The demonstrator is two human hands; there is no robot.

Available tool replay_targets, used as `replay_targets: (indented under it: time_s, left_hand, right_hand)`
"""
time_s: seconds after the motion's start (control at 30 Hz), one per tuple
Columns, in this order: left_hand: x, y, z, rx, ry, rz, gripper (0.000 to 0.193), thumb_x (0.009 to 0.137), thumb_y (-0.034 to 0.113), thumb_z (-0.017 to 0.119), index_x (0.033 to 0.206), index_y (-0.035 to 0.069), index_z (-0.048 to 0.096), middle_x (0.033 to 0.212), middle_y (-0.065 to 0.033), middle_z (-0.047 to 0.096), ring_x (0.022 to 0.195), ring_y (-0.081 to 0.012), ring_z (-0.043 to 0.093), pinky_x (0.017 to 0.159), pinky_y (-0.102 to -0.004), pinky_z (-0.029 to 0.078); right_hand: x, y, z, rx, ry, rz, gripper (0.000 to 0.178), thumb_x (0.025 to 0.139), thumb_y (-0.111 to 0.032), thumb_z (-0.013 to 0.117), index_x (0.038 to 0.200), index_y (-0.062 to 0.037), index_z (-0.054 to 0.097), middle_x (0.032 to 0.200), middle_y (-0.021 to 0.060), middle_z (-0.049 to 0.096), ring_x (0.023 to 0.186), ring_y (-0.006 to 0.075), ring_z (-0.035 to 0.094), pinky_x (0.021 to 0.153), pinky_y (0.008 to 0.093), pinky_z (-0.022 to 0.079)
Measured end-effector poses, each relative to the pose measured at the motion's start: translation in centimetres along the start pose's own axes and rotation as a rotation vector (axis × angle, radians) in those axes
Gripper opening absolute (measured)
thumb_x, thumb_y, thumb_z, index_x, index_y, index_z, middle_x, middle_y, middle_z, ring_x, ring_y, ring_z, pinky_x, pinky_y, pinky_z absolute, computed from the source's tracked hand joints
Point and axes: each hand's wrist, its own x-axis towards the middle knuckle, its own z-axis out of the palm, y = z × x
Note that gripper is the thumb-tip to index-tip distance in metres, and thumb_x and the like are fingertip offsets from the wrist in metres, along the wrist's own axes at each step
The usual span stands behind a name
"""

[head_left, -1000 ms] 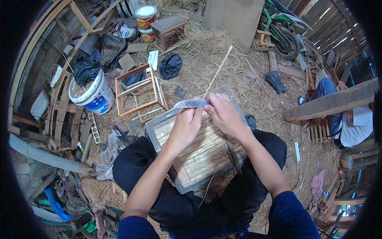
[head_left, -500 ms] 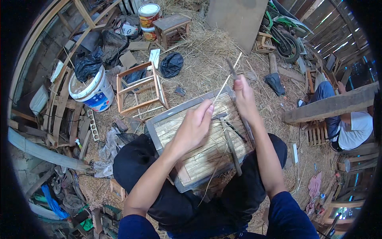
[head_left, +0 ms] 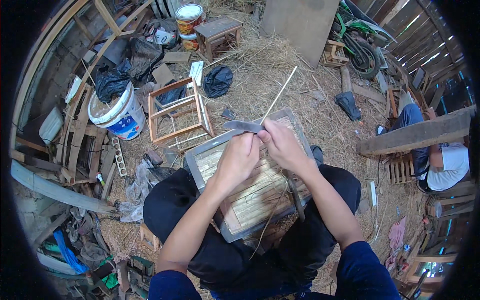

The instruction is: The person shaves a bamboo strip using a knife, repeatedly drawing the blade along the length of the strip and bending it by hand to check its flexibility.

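My left hand [head_left: 237, 159] is closed on a thin pale strip of wood or bamboo [head_left: 281, 92], which slants up and away to the right. My right hand [head_left: 286, 147] grips a knife [head_left: 242, 127]; its handle is hidden in the fingers. The dark blade points left and lies across the strip, just beyond my left fingers. Both hands are close together above a slatted panel in a grey frame [head_left: 227, 233], which rests across my knees. A dark bar-like tool [head_left: 295, 200] and loose thin fibres lie on the panel's right part.
Straw covers the ground ahead. A small wooden frame [head_left: 172, 136], a white bucket [head_left: 120, 117], a low stool [head_left: 218, 29] and black plastic bags [head_left: 218, 81] stand or lie around. At right, another person [head_left: 450, 165] sits behind a thick beam [head_left: 415, 134]. A motorbike [head_left: 363, 60] stands far right.
My right hand has come down and left with the knife, from beside the strip's upper part to close by my left hand. The blade now points left. My left hand has shifted slightly.
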Motion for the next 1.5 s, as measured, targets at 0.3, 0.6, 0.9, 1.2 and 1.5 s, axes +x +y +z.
replay_targets:
  time_s: [0.3, 0.6, 0.9, 1.2, 1.5]
  left_hand:
    - [0.0, -0.2, 0.2, -0.011, -0.017, 0.063, 0.025, 0.103, 0.014, 0.046, 0.108, -0.006, 0.061, 0.096, -0.0262, 0.064, 0.092, -0.0407, 0.062, 0.084, -0.0461, 0.047]
    - [0.2, 1.3, 0.1, -0.086, -0.009, 0.088, 0.025, 0.105, 0.015, 0.046, 0.110, -0.004, 0.061, 0.087, -0.0235, 0.062, 0.082, -0.0365, 0.062, 0.079, -0.0447, 0.048]
    - [-1.0, 0.7, 1.3, -0.173, -0.216, -0.071, 0.027, 0.108, 0.024, 0.044, 0.107, 0.000, 0.056, 0.071, -0.0151, 0.053, 0.066, -0.0247, 0.053, 0.068, -0.0392, 0.045]
    - [0.2, 0.5, 0.3, -0.207, 0.054, -0.055, 0.027, 0.106, 0.017, 0.049, 0.124, -0.001, 0.057, 0.071, -0.0208, 0.061, 0.063, -0.0300, 0.063, 0.063, -0.0409, 0.047]
    - [0.7, 0.8, 0.4, -0.227, -0.042, -0.072, 0.042, 0.105, 0.016, 0.051, 0.144, 0.000, 0.051, 0.072, -0.0103, 0.056, 0.066, -0.0139, 0.053, 0.066, -0.0325, 0.047]
  right_hand:
    - [0.0, 0.8, -1.3, -0.067, 0.049, -0.110, 0.032, 0.098, -0.031, 0.058, 0.088, -0.0025, 0.048, 0.079, 0.0203, 0.056, 0.078, 0.0419, 0.054, 0.070, 0.0487, 0.042]
    - [0.0, 0.3, -2.2, -0.215, 0.089, -0.084, 0.034, 0.099, -0.036, 0.056, 0.088, -0.0042, 0.050, 0.080, 0.0181, 0.057, 0.079, 0.0389, 0.056, 0.074, 0.0472, 0.042]
    - [1.4, 5.1, -7.1, -0.165, 0.405, 0.339, 0.046, 0.110, -0.044, 0.034, 0.096, -0.0039, 0.051, 0.068, 0.0215, 0.056, 0.062, 0.0410, 0.057, 0.057, 0.0473, 0.041]
    - [1.1, 0.9, -3.0, -0.172, 0.131, 0.109, 0.038, 0.105, -0.039, 0.048, 0.092, -0.0036, 0.051, 0.078, 0.0197, 0.059, 0.077, 0.0415, 0.060, 0.068, 0.0500, 0.044]
    - [0.8, 0.7, -2.8, 0.059, 0.189, 0.339, 0.050, 0.089, -0.046, 0.075, 0.108, -0.0031, 0.058, 0.085, 0.0144, 0.068, 0.077, 0.0242, 0.069, 0.069, 0.0375, 0.052]
